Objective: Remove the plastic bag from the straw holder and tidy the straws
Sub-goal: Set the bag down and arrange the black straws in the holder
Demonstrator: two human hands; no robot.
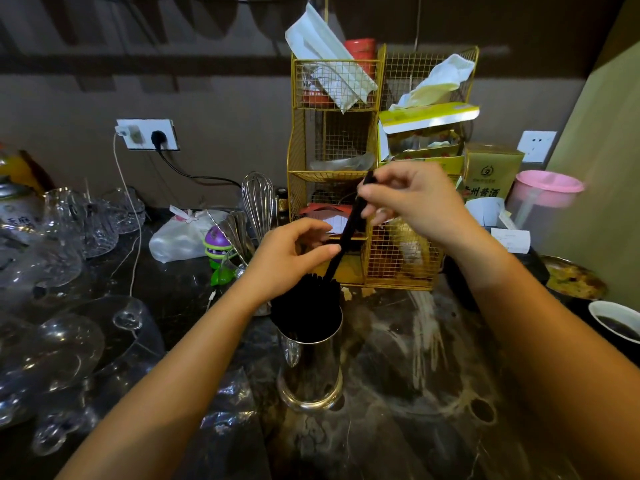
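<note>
Glassware crowds the left of a dark marble counter, upturned goblets and cut tumblers packed close together, with a wall socket above them and a white cable trailing down. Just right of the glasses lie a knotted white plastic bag, a purple and green toy and a wire whisk standing among spoons. At centre, a polished steel straw holder stands upright on the counter, packed with black straws whose tops rise above its rim. The person's left hand hovers over the holder, thumb and fingers pinched on the lower part of a small bundle of black straws lifted clear of the rest; the right hand grips the same bundle near its top, holding it tilted, upper end toward the right. Behind the hands stands a gold wire rack stuffed with paper wrappers, tissue packs and cartons (its lower shelves partly hidden). Further right sit a gold box, a pink-lidded pitcher, a dish of food and a white cup of dark liquid at the frame's edge.
</note>
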